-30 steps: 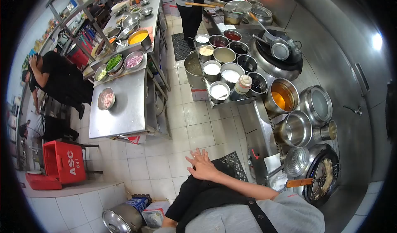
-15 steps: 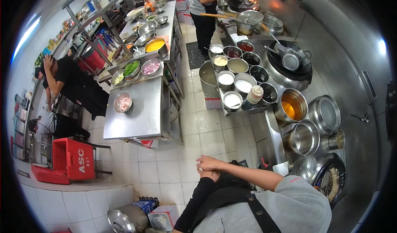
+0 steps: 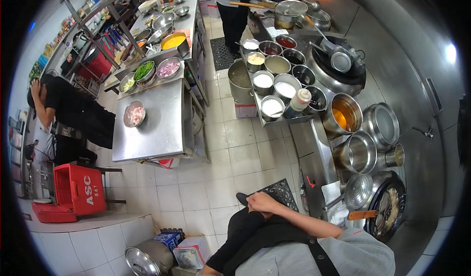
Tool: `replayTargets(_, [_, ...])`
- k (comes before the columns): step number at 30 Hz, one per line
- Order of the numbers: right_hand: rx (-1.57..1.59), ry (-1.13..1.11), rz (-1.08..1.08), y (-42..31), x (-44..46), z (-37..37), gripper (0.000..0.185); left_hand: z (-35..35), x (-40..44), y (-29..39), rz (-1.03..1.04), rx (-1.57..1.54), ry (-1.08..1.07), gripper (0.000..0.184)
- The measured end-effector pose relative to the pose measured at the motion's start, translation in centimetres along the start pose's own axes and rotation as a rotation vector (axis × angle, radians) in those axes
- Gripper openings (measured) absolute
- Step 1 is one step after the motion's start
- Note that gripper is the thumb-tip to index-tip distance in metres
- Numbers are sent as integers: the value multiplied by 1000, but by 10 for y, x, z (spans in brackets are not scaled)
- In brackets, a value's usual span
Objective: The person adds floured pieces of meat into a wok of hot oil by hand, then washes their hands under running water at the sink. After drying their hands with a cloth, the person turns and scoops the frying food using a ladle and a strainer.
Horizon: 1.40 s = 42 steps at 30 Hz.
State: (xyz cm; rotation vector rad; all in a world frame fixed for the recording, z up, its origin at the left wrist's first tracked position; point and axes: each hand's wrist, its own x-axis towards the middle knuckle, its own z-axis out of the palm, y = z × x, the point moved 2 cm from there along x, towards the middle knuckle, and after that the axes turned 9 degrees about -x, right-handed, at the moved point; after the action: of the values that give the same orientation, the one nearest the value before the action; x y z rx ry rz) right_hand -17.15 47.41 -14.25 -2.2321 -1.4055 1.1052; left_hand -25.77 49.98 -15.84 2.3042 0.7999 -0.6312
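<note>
Currently the right hand point(image 3: 262, 202) is clasping the left hand point(image 3: 267, 215), whose grip isn't showing, while a handle point(image 3: 362, 215) is jutting from the wok point(image 3: 378, 193) by the sleeve point(image 3: 360, 239), where turning could knock it.

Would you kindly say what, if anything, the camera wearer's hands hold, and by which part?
No held object shows; the right hand lies over the left hand, mostly hiding it, so anything beneath cannot be told.

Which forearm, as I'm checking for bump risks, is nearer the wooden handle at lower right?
Right. The right forearm is left of the wooden handle in the picture, apart from it; the left forearm lies farther left.
</note>
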Motion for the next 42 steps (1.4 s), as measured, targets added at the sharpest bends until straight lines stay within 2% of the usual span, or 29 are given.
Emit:
replayTargets(3, [-19, -15, 37, -13, -10, -26, 43, 7, 2, 6, 15, 18, -14, 67])
replayTargets(9, [231, 211, -11, -47, -48, -83, 34, 23, 0, 24, 60, 69, -53, 66])
replayTargets(16, [382, 405, -22, -33, -134, -113, 30, 72, -36, 44, 91, 141, -138, 66])
replayTargets(17, [385, 426, -11, -28, -150, -113, 30, 80, -44, 45, 100, 160, -155, 66])
replayTargets(18, [400, 547, -67, -19, -162, -107, 28, 88, -52, 45, 108, 183, -176, 66])
replayTargets(23, [519, 667, -32, 6, -238, -85, 26, 117, -82, 53, 200, 316, -295, 66])
replayTargets(30, [698, 774, 133, 37, -331, -61, 25, 133, -77, 121, 431, 415, -497, 66])
replayTargets(33, [675, 953, 247, 43, -364, -71, 23, 124, -70, 165, 573, 383, -596, 66])
replayTargets(37, [764, 1323, 309, 60, -368, -55, 30, 106, -64, 236, 839, 248, -726, 66])
replayTargets(38, [873, 1350, 300, 56, -382, -59, 33, 99, -65, 254, 992, 219, -696, 66])
replayTargets(39, [812, 1444, 371, 52, -396, -60, 32, 92, -66, 274, 1154, 183, -650, 66])
replayTargets(41, [684, 1607, 508, 46, -418, -58, 30, 75, -76, 308, 1561, 144, -404, 67])
replayTargets(42, [780, 1640, 551, 47, -424, -53, 29, 66, -83, 323, 1749, 122, -234, 69])
